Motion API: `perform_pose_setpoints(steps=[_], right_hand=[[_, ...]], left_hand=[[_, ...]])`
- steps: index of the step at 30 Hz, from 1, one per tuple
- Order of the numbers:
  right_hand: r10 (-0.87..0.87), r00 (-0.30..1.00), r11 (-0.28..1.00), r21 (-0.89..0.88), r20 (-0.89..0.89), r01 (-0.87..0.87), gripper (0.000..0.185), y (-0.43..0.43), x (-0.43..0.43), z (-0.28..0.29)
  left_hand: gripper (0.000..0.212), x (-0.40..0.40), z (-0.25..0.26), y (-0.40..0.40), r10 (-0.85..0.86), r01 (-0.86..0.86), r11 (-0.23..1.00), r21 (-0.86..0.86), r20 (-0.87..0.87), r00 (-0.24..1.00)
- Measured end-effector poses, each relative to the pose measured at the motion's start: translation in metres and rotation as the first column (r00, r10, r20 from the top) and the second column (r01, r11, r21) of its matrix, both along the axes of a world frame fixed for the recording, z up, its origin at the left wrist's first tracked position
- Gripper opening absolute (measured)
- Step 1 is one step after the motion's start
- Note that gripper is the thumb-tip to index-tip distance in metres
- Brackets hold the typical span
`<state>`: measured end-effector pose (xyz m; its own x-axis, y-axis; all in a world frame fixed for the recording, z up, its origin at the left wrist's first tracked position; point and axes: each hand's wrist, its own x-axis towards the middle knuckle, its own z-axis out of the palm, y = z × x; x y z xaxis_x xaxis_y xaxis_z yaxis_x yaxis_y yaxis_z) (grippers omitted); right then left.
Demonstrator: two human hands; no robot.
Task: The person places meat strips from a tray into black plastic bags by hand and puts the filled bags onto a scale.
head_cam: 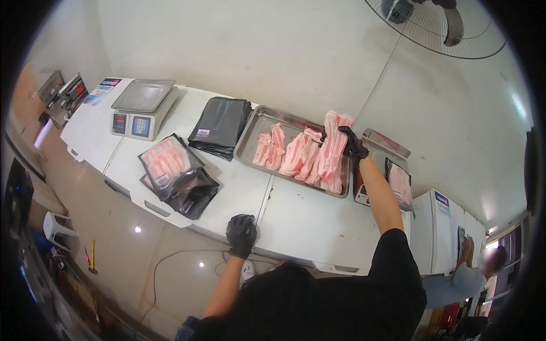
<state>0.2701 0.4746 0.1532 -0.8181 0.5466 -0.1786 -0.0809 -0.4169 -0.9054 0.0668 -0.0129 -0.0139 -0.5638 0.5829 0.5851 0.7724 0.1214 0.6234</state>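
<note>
My right hand (pixel 355 144), in a black glove, grips long strips of raw pork belly (pixel 334 147). It holds them over the right end of a steel tray (pixel 251 138). Several more pork strips (pixel 294 157) lie in that tray, one group apart at the left. My left hand (pixel 242 233), gloved in black too, is curled into a fist at the front edge of a white chest freezer lid (pixel 307 226). Nothing shows in its fingers.
Left of the tray are a stack of black pouches (pixel 222 123), packed meat (pixel 168 164) and a digital scale (pixel 143 96). At right, a red scale (pixel 361 194) carries a meat pack (pixel 399 181). A wall fan (pixel 448 25) hangs above. Another person (pixel 458 281) stands far right.
</note>
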Motion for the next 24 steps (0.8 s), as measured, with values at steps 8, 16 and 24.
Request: perform_pose_setpoints(steps=[8,16,24], right_hand=[[-0.004,0.998,1.0,-0.003,-0.059,0.004,0.057,-0.046,0.034,0.033],[-0.052,0.998,0.995,0.08,-0.046,0.055,0.058,-0.064,0.022,0.048],[0.024,0.997,0.999,0.025,-0.072,-0.022,0.054,-0.048,-0.006,0.037]], left_hand=[[0.019,0.0,-0.004,0.001,-0.02,0.02,1.0,0.013,-0.018,1.0],[0.021,-0.001,-0.007,0.0,-0.062,0.061,0.998,0.021,0.034,0.998],[0.023,-0.001,-0.01,0.0,-0.032,0.032,0.999,-0.003,0.041,0.999]])
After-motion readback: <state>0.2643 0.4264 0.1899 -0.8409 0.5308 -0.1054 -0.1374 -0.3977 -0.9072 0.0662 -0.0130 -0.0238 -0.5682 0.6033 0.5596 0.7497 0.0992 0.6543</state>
